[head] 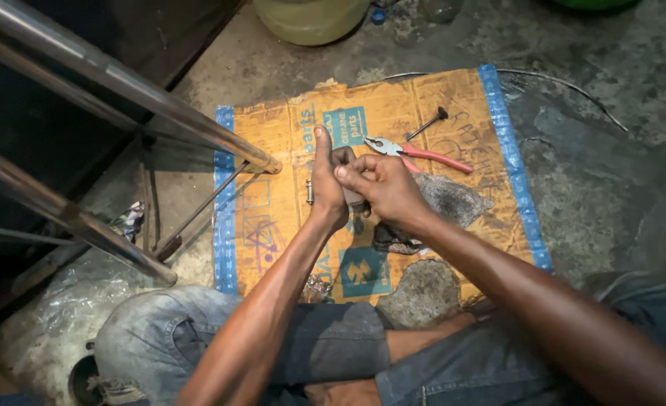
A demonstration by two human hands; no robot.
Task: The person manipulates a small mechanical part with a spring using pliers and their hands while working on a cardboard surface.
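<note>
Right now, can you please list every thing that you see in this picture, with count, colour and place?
cardboard sheet: one, brown with blue edges, flat on the concrete floor
pliers: one, red handles, on the cardboard beyond the hands
screwdriver-like tool: one, dark, on the cardboard above the pliers
grey rag: one, on the cardboard, right of the hands
small metal part: one, grey, held between both hands, mostly hidden
metal tubes: two, shiny, crossing the left side
yellowish container: one, top edge
wire: one, thin, on the floor, upper right
plastic sheet: one, clear, lower left
jeans: blue, bottom
left hand: closed on the part, thumb raised
right hand: closed on the part
</note>
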